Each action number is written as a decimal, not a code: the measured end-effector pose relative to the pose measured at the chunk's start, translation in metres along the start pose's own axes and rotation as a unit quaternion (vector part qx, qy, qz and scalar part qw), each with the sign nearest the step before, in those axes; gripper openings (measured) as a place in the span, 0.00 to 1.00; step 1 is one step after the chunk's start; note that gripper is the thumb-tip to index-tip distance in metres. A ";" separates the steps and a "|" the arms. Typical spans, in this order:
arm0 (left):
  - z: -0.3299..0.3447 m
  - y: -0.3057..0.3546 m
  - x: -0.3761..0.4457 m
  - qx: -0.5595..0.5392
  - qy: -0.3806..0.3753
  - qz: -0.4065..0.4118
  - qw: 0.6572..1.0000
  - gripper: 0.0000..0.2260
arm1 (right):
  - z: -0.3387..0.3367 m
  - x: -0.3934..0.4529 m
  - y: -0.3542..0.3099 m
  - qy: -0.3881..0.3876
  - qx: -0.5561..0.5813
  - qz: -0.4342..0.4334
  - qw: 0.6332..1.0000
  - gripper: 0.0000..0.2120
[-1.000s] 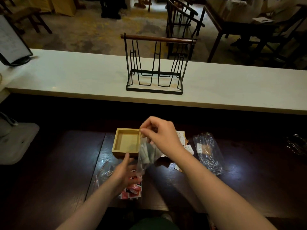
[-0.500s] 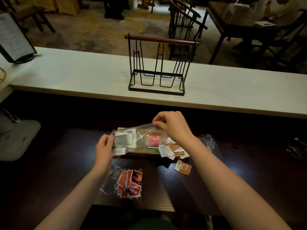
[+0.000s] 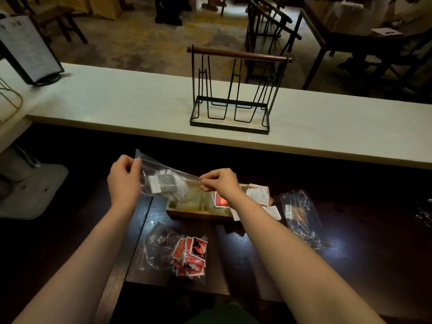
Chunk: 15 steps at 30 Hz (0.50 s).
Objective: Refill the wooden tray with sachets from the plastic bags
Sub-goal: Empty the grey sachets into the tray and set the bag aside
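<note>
Holding a clear plastic bag of white and grey sachets stretched in the air between both hands, above the left end of a shallow light wooden tray with a divider. Pinching the bag's upper left edge with the left hand, fingers closed on the film. Pinching the bag's right edge with the right hand, fingers likewise closed on it, slightly lower, so tilting the bag down to the right. Lying in the tray's right compartment: a red sachet. Spilling over the tray's right end onto the dark wooden desk: a loose heap of white paper sachets. Resting flat on the desk nearer the body, apart from the tray: a second clear plastic bag of red and black sachets. Lying to the right of the tray: a crumpled clear plastic bag, contents too dim to tell. Standing beyond on the pale counter ledge: a black wire rack with a wooden handle.
</note>
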State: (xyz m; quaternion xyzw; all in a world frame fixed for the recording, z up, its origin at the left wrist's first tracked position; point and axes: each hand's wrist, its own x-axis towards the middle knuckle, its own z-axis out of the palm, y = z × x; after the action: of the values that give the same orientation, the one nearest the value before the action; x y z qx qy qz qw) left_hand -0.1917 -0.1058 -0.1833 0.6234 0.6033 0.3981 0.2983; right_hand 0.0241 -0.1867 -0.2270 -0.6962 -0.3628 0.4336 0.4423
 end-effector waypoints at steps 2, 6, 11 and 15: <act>0.001 0.003 0.003 0.029 -0.009 0.013 0.999 0.12 | 0.005 0.004 0.007 -0.002 0.026 0.028 0.999 0.05; 0.005 0.007 0.006 0.057 -0.025 0.015 0.998 0.12 | 0.011 0.008 0.016 0.007 0.056 0.065 0.996 0.05; 0.006 0.014 0.006 0.070 -0.027 0.028 0.997 0.12 | 0.015 0.010 0.018 0.002 0.062 0.073 0.995 0.08; 0.004 0.023 0.005 0.082 -0.048 0.062 0.994 0.11 | 0.016 0.011 0.021 0.003 0.061 0.076 0.995 0.07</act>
State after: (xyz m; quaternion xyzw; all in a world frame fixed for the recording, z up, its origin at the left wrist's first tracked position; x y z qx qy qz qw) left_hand -0.1768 -0.1022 -0.1652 0.6999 0.5794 0.3349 0.2496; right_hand 0.0155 -0.1795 -0.2539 -0.6949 -0.2803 0.4856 0.4503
